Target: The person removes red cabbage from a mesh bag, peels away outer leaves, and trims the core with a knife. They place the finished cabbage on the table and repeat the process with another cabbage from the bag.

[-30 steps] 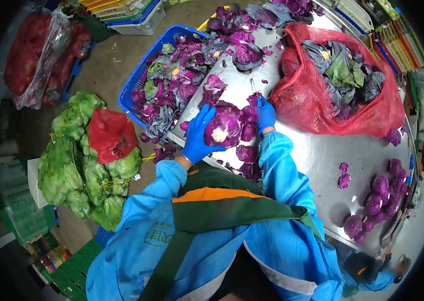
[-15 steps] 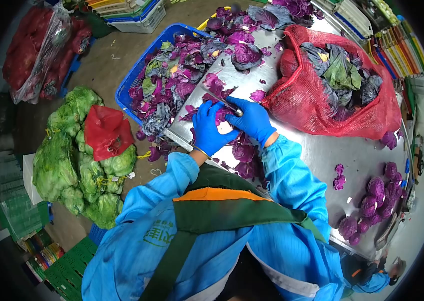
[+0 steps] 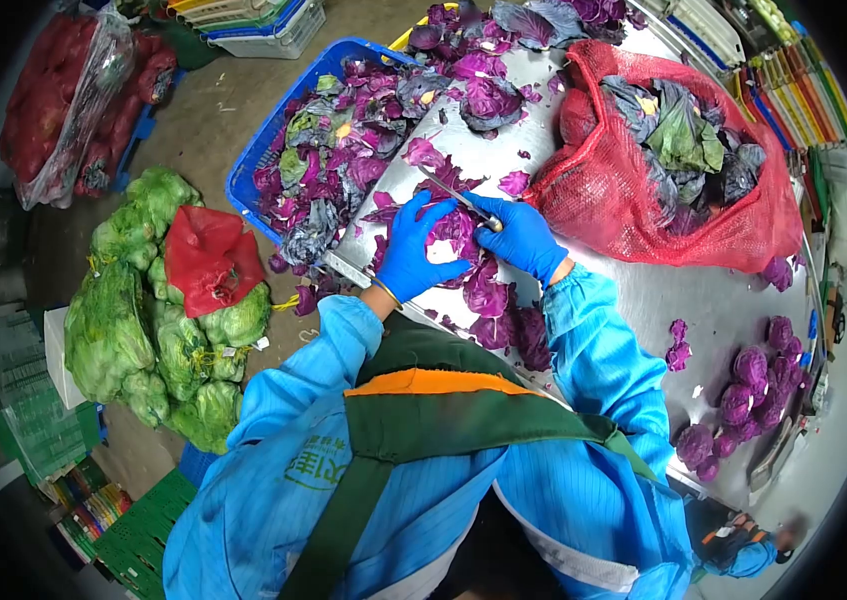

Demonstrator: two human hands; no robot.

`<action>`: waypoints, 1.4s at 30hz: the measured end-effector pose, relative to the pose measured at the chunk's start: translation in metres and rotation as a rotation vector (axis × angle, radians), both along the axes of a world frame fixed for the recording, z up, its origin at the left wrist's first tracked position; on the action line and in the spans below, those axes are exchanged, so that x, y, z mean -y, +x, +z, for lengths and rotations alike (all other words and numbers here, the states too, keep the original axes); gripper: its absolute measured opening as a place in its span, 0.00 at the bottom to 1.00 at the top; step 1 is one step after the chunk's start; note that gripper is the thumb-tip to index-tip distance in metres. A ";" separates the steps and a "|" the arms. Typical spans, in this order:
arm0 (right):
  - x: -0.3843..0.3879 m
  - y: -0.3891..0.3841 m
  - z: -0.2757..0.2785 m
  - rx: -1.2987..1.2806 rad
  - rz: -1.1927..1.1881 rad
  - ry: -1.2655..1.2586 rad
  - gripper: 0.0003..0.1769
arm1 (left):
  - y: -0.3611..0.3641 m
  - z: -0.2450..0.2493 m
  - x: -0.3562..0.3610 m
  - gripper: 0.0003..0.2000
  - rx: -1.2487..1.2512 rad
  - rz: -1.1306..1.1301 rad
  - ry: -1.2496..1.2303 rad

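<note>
My right hand [image 3: 523,240], in a blue glove, is closed around the handle of a knife [image 3: 490,221]. The blade points up and left over the steel table [image 3: 623,310]. My left hand [image 3: 415,250], also gloved in blue, curves around a red cabbage [image 3: 455,230], its thumb below and its fingers above. Part of the cabbage is hidden by that hand, and a pale patch shows on it. Loose purple leaves [image 3: 485,295] lie under and beside both hands. A blue basket [image 3: 243,180] full of purple leaves and trimmings stands beyond the left hand.
A red mesh bag [image 3: 583,210] of dark-leaved cabbages lies at the right. Several peeled red cabbages [image 3: 738,405] sit near the table's right edge. Netted green cabbages [image 3: 108,330] lie on the floor at left. Another person [image 3: 743,550] is at lower right.
My right hand and the knife have shifted slightly right and down, away from my left hand. More of the purple cabbage now shows between the hands.
</note>
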State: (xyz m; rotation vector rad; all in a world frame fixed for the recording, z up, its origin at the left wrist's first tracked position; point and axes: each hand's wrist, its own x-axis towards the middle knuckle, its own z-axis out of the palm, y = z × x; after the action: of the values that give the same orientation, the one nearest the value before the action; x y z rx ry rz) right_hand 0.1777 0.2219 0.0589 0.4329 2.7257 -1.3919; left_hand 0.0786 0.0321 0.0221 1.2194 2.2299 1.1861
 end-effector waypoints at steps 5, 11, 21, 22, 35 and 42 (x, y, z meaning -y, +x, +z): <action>-0.003 0.001 0.016 -0.007 0.067 0.011 0.32 | -0.005 0.001 -0.001 0.44 0.010 -0.060 -0.015; -0.019 -0.005 -0.020 -0.002 -0.070 -0.250 0.29 | -0.004 0.008 0.001 0.45 0.011 -0.153 -0.025; -0.026 0.000 -0.008 0.181 -0.062 -0.344 0.18 | 0.003 0.016 -0.005 0.43 -0.052 -0.189 -0.027; -0.027 0.002 -0.012 0.165 -0.084 -0.362 0.17 | 0.004 0.016 -0.004 0.43 -0.095 -0.187 -0.028; 0.012 0.017 -0.018 0.103 -0.215 -0.152 0.58 | -0.011 -0.002 0.008 0.44 0.056 -0.054 0.124; 0.006 0.023 -0.033 0.105 -0.149 -0.585 0.55 | -0.016 0.002 0.009 0.44 0.072 -0.093 0.104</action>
State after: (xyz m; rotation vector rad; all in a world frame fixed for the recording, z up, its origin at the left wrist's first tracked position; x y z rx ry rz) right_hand 0.2006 0.2161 0.0262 0.6417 2.0953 -2.0300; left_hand 0.0624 0.0234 0.0236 1.2836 2.0601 1.3027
